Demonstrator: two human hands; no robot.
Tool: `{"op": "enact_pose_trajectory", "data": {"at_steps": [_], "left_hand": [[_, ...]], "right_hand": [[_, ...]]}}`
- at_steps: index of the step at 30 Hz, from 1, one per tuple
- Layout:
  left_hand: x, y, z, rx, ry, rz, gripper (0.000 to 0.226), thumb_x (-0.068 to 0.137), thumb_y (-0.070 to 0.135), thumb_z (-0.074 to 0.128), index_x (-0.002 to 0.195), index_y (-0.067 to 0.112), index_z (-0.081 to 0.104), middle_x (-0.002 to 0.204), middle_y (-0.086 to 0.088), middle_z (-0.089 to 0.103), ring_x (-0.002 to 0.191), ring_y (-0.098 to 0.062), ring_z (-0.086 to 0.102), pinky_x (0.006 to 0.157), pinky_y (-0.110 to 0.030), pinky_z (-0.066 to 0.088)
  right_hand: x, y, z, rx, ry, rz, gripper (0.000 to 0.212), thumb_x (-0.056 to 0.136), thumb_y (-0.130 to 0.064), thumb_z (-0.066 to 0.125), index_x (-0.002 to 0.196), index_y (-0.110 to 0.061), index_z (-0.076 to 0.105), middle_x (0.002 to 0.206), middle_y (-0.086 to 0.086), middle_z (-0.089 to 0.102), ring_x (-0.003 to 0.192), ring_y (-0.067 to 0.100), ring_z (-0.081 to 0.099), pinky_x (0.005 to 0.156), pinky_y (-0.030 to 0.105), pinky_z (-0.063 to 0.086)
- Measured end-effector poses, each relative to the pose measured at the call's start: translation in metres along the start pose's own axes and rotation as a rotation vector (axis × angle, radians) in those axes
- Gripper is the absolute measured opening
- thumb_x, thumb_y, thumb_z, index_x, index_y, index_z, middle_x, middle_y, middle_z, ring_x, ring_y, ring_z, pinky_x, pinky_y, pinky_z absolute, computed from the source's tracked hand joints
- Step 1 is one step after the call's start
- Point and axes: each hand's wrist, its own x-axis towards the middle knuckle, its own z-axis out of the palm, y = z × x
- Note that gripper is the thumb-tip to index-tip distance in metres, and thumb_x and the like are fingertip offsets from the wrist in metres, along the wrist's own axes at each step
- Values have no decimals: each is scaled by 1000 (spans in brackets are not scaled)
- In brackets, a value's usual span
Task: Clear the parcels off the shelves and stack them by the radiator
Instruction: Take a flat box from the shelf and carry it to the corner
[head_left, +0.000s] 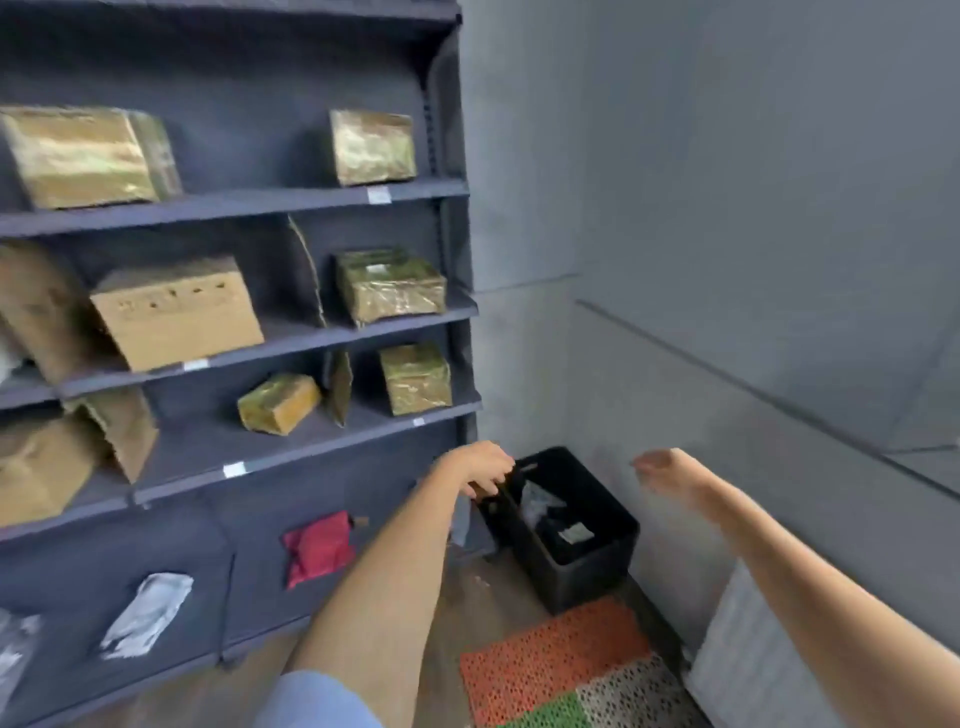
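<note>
Reaching forward, both hands are seen low before the shelves (332, 332); the left hand (480, 467) has its fingers curled at the rim of a black bin (587, 566), though whether the rim is gripped cannot be told through the blur. The right hand (662, 470) is blurred, its fingers loosely bent and holding nothing. Parcels (389, 286) remain on three shelves, several foil-wrapped, one plain cardboard; those at the left edge are cut off. A red pouch (317, 548) and grey bags (148, 613) lie lower down. What may be the radiator (748, 660) is partly hidden behind the right forearm. A mat (556, 665) is cropped at the bottom.
</note>
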Motion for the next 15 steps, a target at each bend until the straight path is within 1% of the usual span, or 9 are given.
{"op": "enact_pose_trajectory", "data": {"at_steps": [2,3,5,7,9,11,13,14,15], "left_hand": [[-32,-36,-56,-73,88,-13,39,99,22,39,135,11,47,135,-9,55,117,-23,58,94,-36,46],[-47,-57,-85,-68,126,-25,41,100,25,36,138,12,43,137,-7,52,120,-21,56,95,-36,45],[-78,-103,-142,-90,208,-51,42,100,27,35,139,13,41,139,-6,50,121,-19,55,96,-34,44],[-110,-157,-189,-102,292,-67,40,100,27,34,137,16,42,139,-5,50,118,-19,57,93,-33,45],[-146,-217,-236,-96,373,-98,40,99,27,35,136,16,44,137,-6,51,114,-19,58,92,-33,45],[-190,-284,-277,-127,482,-166,39,99,25,37,136,14,45,136,-9,52,117,-23,57,88,-31,46],[-240,-356,-310,-209,609,-226,37,98,22,39,132,11,49,133,-14,55,115,-27,58,77,-25,46],[-266,-390,-324,-228,655,-272,37,99,24,39,132,12,49,133,-13,55,114,-25,58,77,-25,46],[-292,-424,-337,-246,692,-318,38,99,27,39,133,13,48,133,-11,55,115,-24,58,82,-28,45]], "right_hand": [[6,-77,7,-36,-4,-74,35,96,-12,42,127,-2,56,128,16,56,92,6,47,83,25,37],[8,-118,16,-46,-9,-128,35,97,-14,42,128,-3,55,132,16,54,98,11,45,86,25,35],[3,-204,45,-65,-22,-247,35,97,-13,41,129,-3,54,135,16,52,113,21,51,95,27,38],[-3,-290,84,-67,-39,-375,36,97,-14,40,128,-2,54,133,17,53,124,30,48,102,31,37],[-13,-374,127,-42,-84,-509,35,97,-15,41,125,0,56,130,18,55,123,32,49,101,33,38],[-23,-457,172,-19,-149,-644,35,97,-14,42,126,0,55,132,18,54,124,30,49,101,31,38],[-38,-532,216,-36,-229,-782,38,99,-13,39,134,-3,50,142,13,46,126,26,46,100,21,36],[-48,-566,237,-40,-261,-846,38,99,-13,39,134,-6,50,144,9,44,123,23,47,94,14,38],[-56,-598,257,-40,-304,-896,37,98,-14,40,133,-7,52,143,7,45,120,22,47,88,11,40]]}}
